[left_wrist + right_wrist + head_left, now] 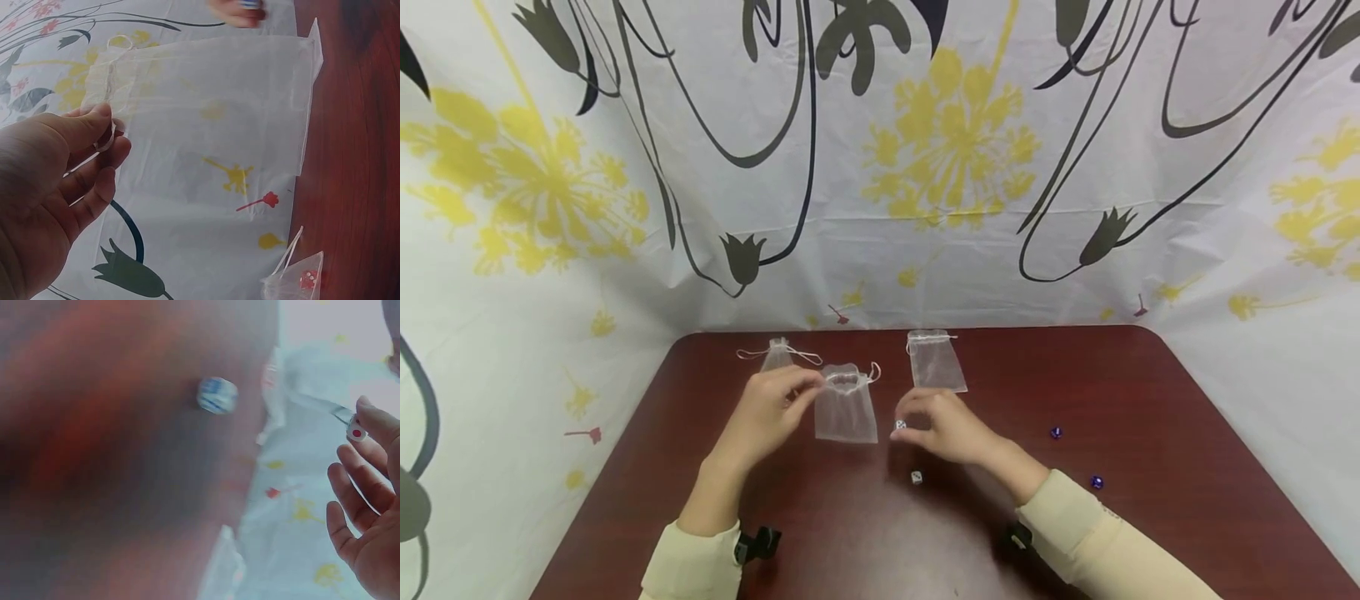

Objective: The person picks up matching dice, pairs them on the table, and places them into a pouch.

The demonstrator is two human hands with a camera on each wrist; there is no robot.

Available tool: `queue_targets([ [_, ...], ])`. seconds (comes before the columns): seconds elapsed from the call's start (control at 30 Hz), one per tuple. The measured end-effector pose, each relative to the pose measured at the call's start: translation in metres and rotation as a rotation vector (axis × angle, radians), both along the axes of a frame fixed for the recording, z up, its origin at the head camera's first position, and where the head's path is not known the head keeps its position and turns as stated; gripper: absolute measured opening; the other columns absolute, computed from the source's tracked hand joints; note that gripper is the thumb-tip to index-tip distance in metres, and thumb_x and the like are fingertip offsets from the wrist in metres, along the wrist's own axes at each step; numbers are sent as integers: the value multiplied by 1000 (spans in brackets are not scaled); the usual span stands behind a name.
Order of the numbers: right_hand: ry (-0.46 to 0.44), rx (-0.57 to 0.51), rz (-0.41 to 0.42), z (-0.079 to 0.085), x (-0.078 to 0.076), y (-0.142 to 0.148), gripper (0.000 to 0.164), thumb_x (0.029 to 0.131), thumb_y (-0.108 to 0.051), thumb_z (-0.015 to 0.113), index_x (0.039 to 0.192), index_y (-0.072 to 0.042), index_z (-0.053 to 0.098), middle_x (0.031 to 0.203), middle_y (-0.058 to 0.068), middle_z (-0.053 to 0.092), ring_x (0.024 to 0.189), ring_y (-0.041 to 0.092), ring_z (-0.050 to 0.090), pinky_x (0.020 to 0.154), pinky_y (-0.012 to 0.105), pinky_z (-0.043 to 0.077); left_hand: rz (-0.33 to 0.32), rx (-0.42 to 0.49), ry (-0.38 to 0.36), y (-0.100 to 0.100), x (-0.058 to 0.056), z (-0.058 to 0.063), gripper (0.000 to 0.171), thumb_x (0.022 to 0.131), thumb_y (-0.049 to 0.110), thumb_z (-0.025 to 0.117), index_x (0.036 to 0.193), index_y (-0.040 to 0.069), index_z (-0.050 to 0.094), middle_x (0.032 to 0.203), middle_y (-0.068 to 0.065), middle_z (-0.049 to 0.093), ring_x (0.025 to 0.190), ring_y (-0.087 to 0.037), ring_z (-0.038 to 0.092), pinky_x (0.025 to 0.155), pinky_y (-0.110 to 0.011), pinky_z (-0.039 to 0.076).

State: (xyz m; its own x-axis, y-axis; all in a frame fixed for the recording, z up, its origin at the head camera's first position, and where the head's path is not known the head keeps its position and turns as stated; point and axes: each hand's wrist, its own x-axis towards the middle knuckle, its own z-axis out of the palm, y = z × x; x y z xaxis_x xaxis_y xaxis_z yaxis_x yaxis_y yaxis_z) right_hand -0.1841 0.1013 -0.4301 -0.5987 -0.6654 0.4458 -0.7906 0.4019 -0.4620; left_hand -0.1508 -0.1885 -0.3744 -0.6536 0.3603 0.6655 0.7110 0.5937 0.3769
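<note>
My left hand (pixel 771 412) pinches the top edge of a sheer white drawstring pouch (pixel 846 417). In the left wrist view, the pouch (pixel 206 106) hangs flat from the thumb and fingers of the left hand (pixel 69 162). To its right, my right hand (pixel 943 423) pinches a small white die (pixel 900 425) between thumb and fingers. A red pip shows on that die (pixel 356 432) in the right wrist view, where the other fingers of the right hand (pixel 369 506) are loosely bent. Just below this hand, another white die (pixel 916 477) lies on the table.
A second pouch (pixel 777 358) stands behind my left hand, with a red die (pixel 309 279) inside. Another sheer pouch (pixel 936 362) lies flat near the back edge of the dark red table (pixel 1037 375). Two blue dice (pixel 1056 432) lie on the right. A patterned curtain (pixel 880 275) hangs behind.
</note>
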Motion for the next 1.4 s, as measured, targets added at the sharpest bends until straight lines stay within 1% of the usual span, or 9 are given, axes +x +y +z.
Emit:
queue_targets([
  [0.23, 27, -119, 10, 40, -8, 8, 15, 83, -16, 86, 90, -8, 76, 95, -1, 71, 91, 11, 68, 77, 30, 57, -23, -11, 6, 3, -2, -2, 14, 83, -4, 79, 94, 4, 76, 89, -4, 74, 78, -14, 67, 67, -31, 58],
  [0.4, 69, -142, -21, 67, -12, 12, 18, 81, -17, 87, 92, -9, 77, 98, -3, 72, 95, 12, 68, 81, 31, 56, -33, -10, 29, 8, -4, 0, 14, 82, -3, 80, 93, 5, 76, 89, -4, 74, 80, -15, 69, 70, -31, 58],
  [0.53, 52, -149, -34, 83, -10, 11, 17, 81, -18, 87, 93, -10, 77, 100, -4, 72, 95, 11, 67, 80, 31, 55, -35, -17, 24, 14, -4, 1, 14, 83, -1, 81, 93, 7, 76, 87, -1, 74, 75, -11, 66, 67, -29, 56],
  [0.7, 15, -158, -18, 99, -5, 7, 13, 85, -19, 85, 94, -13, 77, 100, -8, 71, 88, 7, 66, 73, 28, 54, -49, -25, 6, 23, -4, 4, 13, 84, 2, 81, 94, 8, 76, 87, 1, 73, 75, -9, 65, 67, -30, 57],
  [0.9, 36, -146, 9, 107, -4, -3, 13, 85, -20, 84, 93, -13, 76, 100, -6, 70, 87, 5, 64, 73, 27, 53, -103, -3, -4, 36, -4, 6, 11, 85, 0, 80, 93, 7, 75, 86, 0, 73, 76, -10, 66, 68, -30, 57],
  [1.03, 34, -123, 30, 106, -5, -11, 14, 85, -19, 84, 94, -11, 77, 100, -3, 71, 79, 8, 63, 67, 26, 51, -125, -6, 0, 43, -4, 6, 10, 86, 1, 79, 93, 7, 75, 86, 1, 72, 75, -10, 65, 67, -29, 56],
  [1.13, 29, -106, 39, 105, -5, -16, 14, 86, -19, 84, 95, -12, 76, 100, -3, 72, 77, 9, 62, 64, 26, 50, -138, -6, -8, 46, -3, 7, 9, 87, 1, 79, 94, 6, 75, 86, 0, 72, 74, -9, 63, 65, -30, 56],
  [1.3, 36, -111, 31, 103, -5, -18, 13, 88, -20, 82, 96, -12, 76, 100, -3, 72, 85, 10, 64, 69, 31, 52, -145, 18, 1, 48, -1, 9, 10, 86, -1, 79, 94, 5, 75, 87, -1, 72, 73, -10, 63, 63, -35, 56],
  [1.4, 52, -126, 27, 103, -5, -17, 16, 88, -21, 81, 100, -11, 76, 101, -2, 72, 92, 11, 66, 75, 35, 54, -147, 35, 22, 48, 0, 11, 11, 85, -2, 79, 94, 4, 76, 87, -2, 73, 75, -11, 65, 64, -34, 57],
])
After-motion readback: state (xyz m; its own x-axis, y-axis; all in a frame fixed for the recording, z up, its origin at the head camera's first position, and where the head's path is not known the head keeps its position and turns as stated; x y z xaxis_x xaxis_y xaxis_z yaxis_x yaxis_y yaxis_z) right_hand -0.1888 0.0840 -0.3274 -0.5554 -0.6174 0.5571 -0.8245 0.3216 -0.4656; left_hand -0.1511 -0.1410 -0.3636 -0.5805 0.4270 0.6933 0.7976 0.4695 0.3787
